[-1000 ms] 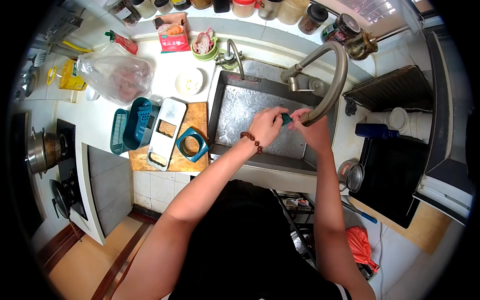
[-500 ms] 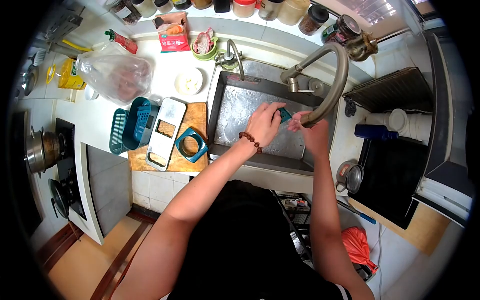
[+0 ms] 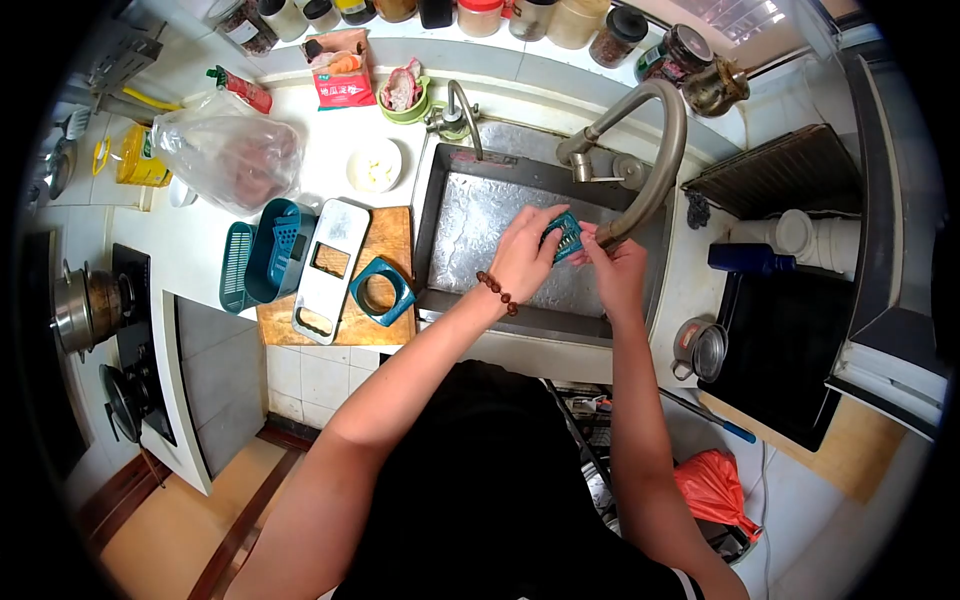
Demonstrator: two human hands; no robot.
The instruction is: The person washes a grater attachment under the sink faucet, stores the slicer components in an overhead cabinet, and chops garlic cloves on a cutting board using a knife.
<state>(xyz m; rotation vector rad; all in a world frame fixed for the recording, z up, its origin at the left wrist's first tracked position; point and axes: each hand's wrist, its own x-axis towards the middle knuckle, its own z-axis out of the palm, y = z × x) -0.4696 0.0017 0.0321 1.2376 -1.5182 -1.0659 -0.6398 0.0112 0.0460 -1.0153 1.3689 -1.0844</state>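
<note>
Over the sink (image 3: 430, 230), my left hand (image 3: 527, 248) grips a small teal grater insert (image 3: 568, 238) with a slotted face turned up. A beaded bracelet circles that wrist. My right hand (image 3: 618, 275) pinches the insert's right edge, close under the mouth of the curved tap (image 3: 672, 170). Whether water is running I cannot make out. Left of the sink, a wooden cutting board (image 3: 395, 232) carries a white grater frame (image 3: 343, 225) and a teal ring-shaped holder (image 3: 382, 291).
Beside the board stand a teal tub (image 3: 262, 265) and a teal strainer basket (image 3: 237, 270). Behind are a white bowl (image 3: 374, 165), a plastic bag (image 3: 240, 155) and a smaller tap (image 3: 458, 115). A metal cup (image 3: 698, 350) and blue bottle (image 3: 750, 259) sit on the right.
The grater insert has turned so its slotted face shows more. My right hand has shifted left, its fingers now against the insert's edge.
</note>
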